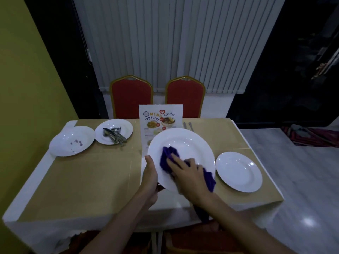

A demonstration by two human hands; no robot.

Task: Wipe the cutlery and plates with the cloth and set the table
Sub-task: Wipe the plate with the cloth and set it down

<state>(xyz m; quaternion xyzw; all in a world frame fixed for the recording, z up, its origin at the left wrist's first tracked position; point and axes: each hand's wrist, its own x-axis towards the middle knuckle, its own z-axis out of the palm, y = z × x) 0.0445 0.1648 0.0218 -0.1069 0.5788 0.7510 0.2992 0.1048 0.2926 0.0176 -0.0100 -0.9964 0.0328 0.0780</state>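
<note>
My left hand (150, 177) grips the left rim of a large white plate (190, 142), held tilted above the table. My right hand (187, 176) presses a purple cloth (167, 156) against the plate's face; the cloth's tail hangs off the plate's lower right edge. A smaller white plate (239, 171) lies flat on the table at the right. At the far left a plate (117, 128) holds several forks and spoons (114, 135). Beside it sits a white plate (72, 141) with purple specks on it.
A standing menu card (160, 116) rises behind the held plate. Two pieces of cutlery (188, 125) lie at the far right of it. Two red chairs (131, 96) stand behind the tan-covered table (82, 180). A yellow wall runs along the left; grey floor lies to the right.
</note>
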